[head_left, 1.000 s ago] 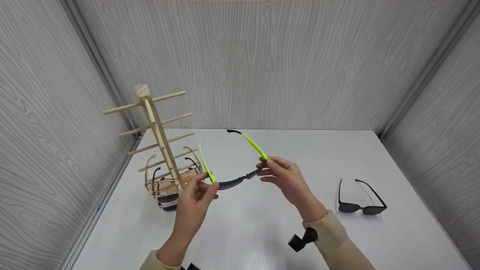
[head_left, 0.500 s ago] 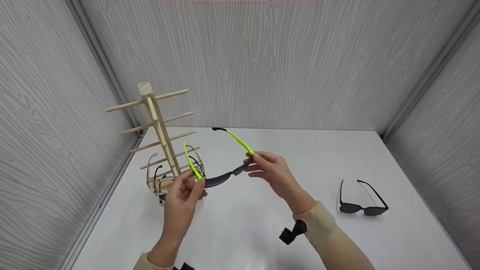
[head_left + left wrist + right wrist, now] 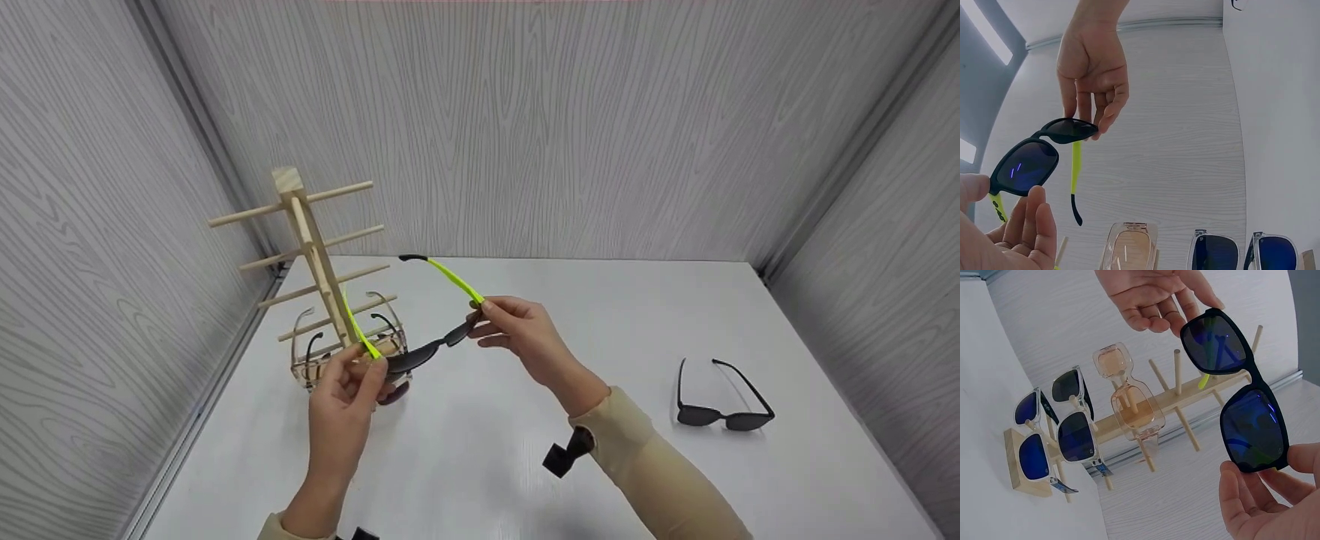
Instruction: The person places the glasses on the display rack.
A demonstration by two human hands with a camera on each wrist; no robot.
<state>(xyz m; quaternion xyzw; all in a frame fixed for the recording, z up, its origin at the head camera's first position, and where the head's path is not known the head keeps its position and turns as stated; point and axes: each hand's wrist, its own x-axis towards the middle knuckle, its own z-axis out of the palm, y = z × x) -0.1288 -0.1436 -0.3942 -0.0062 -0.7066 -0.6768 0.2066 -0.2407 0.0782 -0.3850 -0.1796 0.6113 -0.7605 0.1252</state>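
A pair of sunglasses [image 3: 415,358] with a black front, dark lenses and neon yellow-green temples is held up between both hands, temples unfolded and pointing away. My left hand [image 3: 341,401] pinches its left hinge corner, while my right hand [image 3: 529,337] pinches the right one. In the right wrist view the dark lenses [image 3: 1253,430] face the camera with a blue sheen. Just beyond my left hand stands a wooden peg rack [image 3: 315,255]; its upper pegs are bare. Lower down it carries peach-tinted clear glasses [image 3: 1134,405] and two clear-framed pairs with dark blue lenses [image 3: 1075,436].
Another pair of black sunglasses [image 3: 724,418] lies on the white table [image 3: 750,322] at the right, temples unfolded. Grey wood-grain panels [image 3: 480,135] wall in the back and both sides.
Both hands have moved left with the sunglasses, bringing them closer to the rack, and the left temple now overlaps the rack in the head view. The black pair on the table stays put.
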